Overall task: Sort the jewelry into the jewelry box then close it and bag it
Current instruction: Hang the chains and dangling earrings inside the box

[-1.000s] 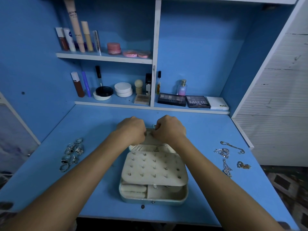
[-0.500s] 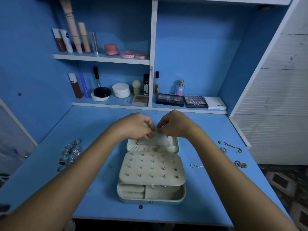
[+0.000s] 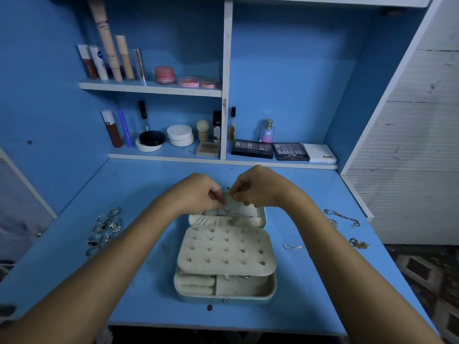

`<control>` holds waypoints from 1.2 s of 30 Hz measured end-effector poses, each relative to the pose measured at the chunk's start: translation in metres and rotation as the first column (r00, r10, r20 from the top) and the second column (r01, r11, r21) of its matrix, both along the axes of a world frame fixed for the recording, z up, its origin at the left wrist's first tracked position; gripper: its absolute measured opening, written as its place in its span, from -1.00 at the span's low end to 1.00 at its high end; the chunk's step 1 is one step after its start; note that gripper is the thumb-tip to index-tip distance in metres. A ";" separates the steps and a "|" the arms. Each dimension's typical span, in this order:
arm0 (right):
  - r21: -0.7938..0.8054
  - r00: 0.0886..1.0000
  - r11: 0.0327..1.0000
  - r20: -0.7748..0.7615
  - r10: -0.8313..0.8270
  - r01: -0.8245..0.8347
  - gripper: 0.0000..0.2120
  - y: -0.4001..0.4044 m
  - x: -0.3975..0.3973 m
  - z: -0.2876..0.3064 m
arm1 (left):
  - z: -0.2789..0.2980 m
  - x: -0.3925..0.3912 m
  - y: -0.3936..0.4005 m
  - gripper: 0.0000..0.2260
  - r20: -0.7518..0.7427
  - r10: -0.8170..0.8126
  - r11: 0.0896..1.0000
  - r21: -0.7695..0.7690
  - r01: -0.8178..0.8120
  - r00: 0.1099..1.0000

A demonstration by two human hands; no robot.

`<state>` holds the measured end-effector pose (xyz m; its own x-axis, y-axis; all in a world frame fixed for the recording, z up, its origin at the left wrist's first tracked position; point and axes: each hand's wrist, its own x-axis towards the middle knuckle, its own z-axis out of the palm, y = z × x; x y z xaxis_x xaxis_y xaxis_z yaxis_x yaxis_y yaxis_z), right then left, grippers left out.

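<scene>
Jewelry box point(image 3: 224, 292): pale, rounded-corner case, lying open at the middle of the blue tabletop point(image 3: 139, 281). Lid section point(image 3: 258, 220) lies at the far side, with a gathered pocket and a small pendant against it. An earring panel point(image 3: 226, 250) studded with rows of posts covers most of the base; below it I see ring rolls at left and an open compartment at right.

Loose stock: a cluster of rings point(image 3: 104, 230) at the left edge of the tabletop; chain pieces point(image 3: 344, 218) at the right, well apart from the box; one thin hook-shaped piece point(image 3: 293, 246) between box and chains.

Change noted: half a second ago both hands were at the same spot over the lid; little has shifted. A second ago they sat lower, covering more of the lid.

Hands: left hand point(image 3: 196, 194) and right hand point(image 3: 258, 186) meet over the lid's far edge, fingers curled, fingertips pinching something too small for me to identify. Both forearms reach in from the near edge.
</scene>
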<state>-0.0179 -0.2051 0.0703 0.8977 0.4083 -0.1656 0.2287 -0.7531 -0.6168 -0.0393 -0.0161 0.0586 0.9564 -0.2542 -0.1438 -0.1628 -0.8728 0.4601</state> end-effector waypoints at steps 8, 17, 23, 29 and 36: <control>-0.104 0.995 0.992 -0.060 -0.075 0.069 -0.83 -0.016 0.001 -0.010 | -0.014 -0.001 -0.020 -0.77 -0.029 -0.178 0.984 -0.001 0.178 0.984; -0.068 0.997 0.995 -0.030 -0.068 0.066 -0.88 -0.022 -0.002 -0.017 | -0.019 0.007 -0.011 -0.93 0.045 -0.106 0.994 -0.007 0.106 0.993; -0.126 1.000 0.992 -0.014 -0.016 0.014 -0.90 -0.016 -0.007 -0.018 | -0.023 0.011 0.000 -0.89 0.102 -0.027 0.999 -0.025 0.030 0.994; -0.187 0.998 0.981 -0.050 0.044 -0.053 -0.93 -0.009 -0.009 -0.020 | -0.024 0.016 0.004 -0.86 0.167 0.024 0.999 0.021 -0.028 0.986; -0.132 0.993 0.986 -0.078 0.093 -0.102 -0.96 -0.013 -0.008 -0.019 | -0.025 0.012 -0.001 -0.73 0.154 -0.089 0.992 0.107 0.073 0.984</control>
<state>-0.0256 -0.2177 0.0516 0.8385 0.4626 -0.2878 0.2641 -0.8071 -0.5281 -0.0272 -0.0167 0.0333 0.9460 -0.3236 -0.0215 -0.2983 -0.8942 0.3338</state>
